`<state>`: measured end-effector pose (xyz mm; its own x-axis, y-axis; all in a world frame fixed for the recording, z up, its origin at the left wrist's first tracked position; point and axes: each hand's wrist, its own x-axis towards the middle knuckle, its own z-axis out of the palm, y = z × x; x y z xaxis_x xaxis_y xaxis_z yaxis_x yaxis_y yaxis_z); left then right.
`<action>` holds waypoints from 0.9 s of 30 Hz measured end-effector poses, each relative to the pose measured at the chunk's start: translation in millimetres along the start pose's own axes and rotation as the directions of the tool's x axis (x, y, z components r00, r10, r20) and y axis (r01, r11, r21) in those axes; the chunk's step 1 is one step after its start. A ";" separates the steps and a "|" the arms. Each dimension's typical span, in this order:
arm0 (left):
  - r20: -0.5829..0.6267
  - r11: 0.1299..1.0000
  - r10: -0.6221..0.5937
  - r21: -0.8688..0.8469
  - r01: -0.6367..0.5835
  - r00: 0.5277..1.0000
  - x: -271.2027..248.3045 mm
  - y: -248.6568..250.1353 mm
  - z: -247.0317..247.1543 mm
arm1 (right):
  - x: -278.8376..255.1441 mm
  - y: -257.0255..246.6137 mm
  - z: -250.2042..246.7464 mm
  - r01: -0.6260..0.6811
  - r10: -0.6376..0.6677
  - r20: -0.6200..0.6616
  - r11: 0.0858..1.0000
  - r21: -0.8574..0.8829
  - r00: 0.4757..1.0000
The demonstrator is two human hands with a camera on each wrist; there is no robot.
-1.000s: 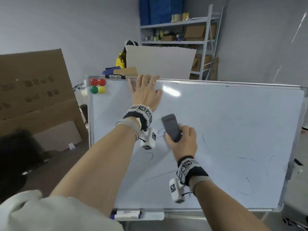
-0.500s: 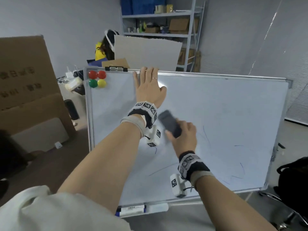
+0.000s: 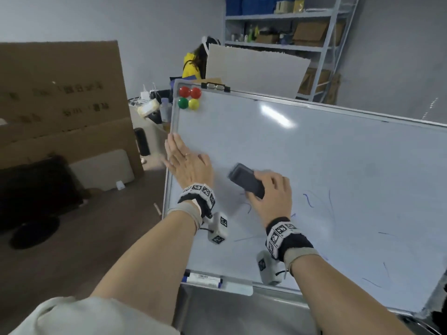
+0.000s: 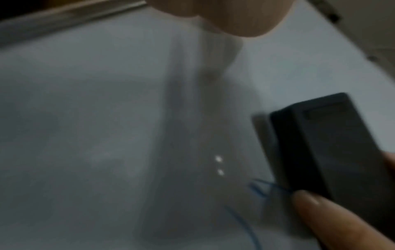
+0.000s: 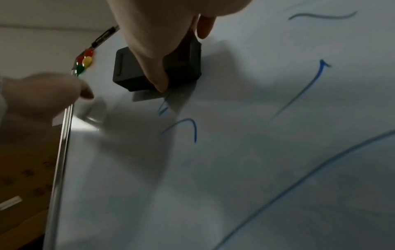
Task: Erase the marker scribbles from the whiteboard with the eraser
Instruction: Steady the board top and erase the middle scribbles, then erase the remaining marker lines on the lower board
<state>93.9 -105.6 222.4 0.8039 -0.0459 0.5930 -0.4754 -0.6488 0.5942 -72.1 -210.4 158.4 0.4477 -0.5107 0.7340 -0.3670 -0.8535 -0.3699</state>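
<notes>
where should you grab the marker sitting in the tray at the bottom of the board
Probably pinch the marker around its white mid-barrel, coming from the front and above. It lies flat along the tray beneath the whiteboard, so the board blocks the back and its long sides are exposed.

A storeroom: metal shelving (image 3: 324,32) with boxes, big cardboard sheets (image 3: 60,97).

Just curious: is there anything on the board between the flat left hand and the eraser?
Only bare whiteboard lies between the left hand and the eraser, as the head view shows.
</notes>
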 end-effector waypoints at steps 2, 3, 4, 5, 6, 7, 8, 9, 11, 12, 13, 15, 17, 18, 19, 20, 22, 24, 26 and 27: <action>0.032 0.983 -0.183 0.028 0.182 0.983 -12.3 -30.6 5.6 | -8.9 2.5 12.1 0.035 -0.035 0.020 0.999 -0.017 0.999; 0.073 0.966 -0.259 0.036 0.257 0.963 -18.7 -46.1 9.4 | -16.2 4.3 18.4 0.063 -0.061 0.058 0.998 -0.029 0.996; 0.124 0.944 -0.330 0.039 0.327 0.936 -25.2 -60.6 13.3 | -25.8 6.3 24.8 0.097 -0.091 0.111 0.994 -0.044 0.990; 0.171 0.919 -0.392 0.043 0.391 0.904 -32.0 -75.0 17.8 | -38.0 8.6 31.3 0.131 -0.119 0.171 0.990 -0.060 0.978; 0.210 0.898 -0.437 0.042 0.439 0.875 -37.9 -87.6 21.7 | -50.5 11.1 36.4 0.159 -0.139 0.225 0.985 -0.073 0.965; 0.243 0.886 -0.455 0.031 0.462 0.857 -41.9 -98.4 26.7 | -60.1 13.9 40.1 0.170 -0.143 0.263 0.982 -0.083 0.954; 0.271 0.885 -0.451 0.009 0.466 0.851 -44.3 -106.5 29.7 | -64.5 16.1 40.8 0.165 -0.133 0.278 0.982 -0.094 0.951; 0.289 0.888 -0.436 -0.017 0.460 0.852 -45.2 -111.9 31.8 | -61.8 16.9 39.4 0.142 -0.109 0.265 0.984 -0.107 0.958; 0.296 0.886 -0.429 -0.044 0.461 0.853 -44.2 -117.3 33.8 | -40.7 14.9 34.6 0.075 -0.052 0.169 0.988 -0.136 0.984; 0.295 0.881 -0.439 -0.041 0.471 0.849 -44.3 -117.4 34.4 | -26.2 13.4 31.6 0.039 -0.024 0.109 0.989 -0.140 0.994; 0.286 0.878 -0.447 -0.039 0.477 0.847 -44.6 -116.6 34.7 | -11.8 12.1 28.8 0.007 0.001 0.057 0.991 -0.132 0.998; 0.260 0.876 -0.450 -0.058 0.479 0.854 -44.2 -116.8 37.5 | 4.0 11.4 28.6 -0.013 0.012 -0.007 0.995 -0.100 1.000; 0.265 0.876 -0.441 -0.084 0.476 0.858 -43.4 -121.0 39.9 | -6.4 15.0 32.3 0.030 -0.030 0.005 0.996 -0.086 1.000; 0.283 0.873 -0.437 -0.094 0.478 0.854 -41.4 -126.1 42.4 | -20.9 17.9 37.6 0.067 -0.064 0.042 0.994 -0.090 0.997; 0.297 0.870 -0.433 -0.109 0.481 0.851 -39.7 -131.2 44.7 | -40.3 21.2 43.7 0.110 -0.101 0.097 0.989 -0.097 0.990; 0.305 0.866 -0.429 -0.128 0.483 0.850 -39.0 -135.4 46.6 | -62.2 24.4 49.2 0.151 -0.134 0.158 0.983 -0.104 0.978; 0.293 0.864 -0.423 -0.155 0.479 0.858 -37.9 -138.1 49.2 | -102.9 31.3 60.3 0.214 -0.178 0.276 0.971 -0.106 0.945; 0.275 0.865 -0.415 -0.177 0.470 0.867 -39.4 -136.2 50.9 | -129.8 35.6 67.8 0.216 -0.167 0.347 0.971 -0.107 0.923; 0.254 0.868 -0.411 -0.185 0.461 0.876 -42.5 -136.3 54.1 | -137.5 35.5 70.9 0.182 -0.132 0.377 0.978 -0.100 0.917; 0.246 0.865 -0.421 -0.183 0.468 0.873 -44.0 -137.1 54.7 | -135.6 34.8 70.7 0.173 -0.125 0.381 0.980 -0.096 0.916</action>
<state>143.3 -56.1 85.1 0.9898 0.0463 0.1346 -0.1004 -0.4433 0.8907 -88.0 -178.2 5.7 0.7666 -0.4009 0.5016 -0.3603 -0.9151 -0.1809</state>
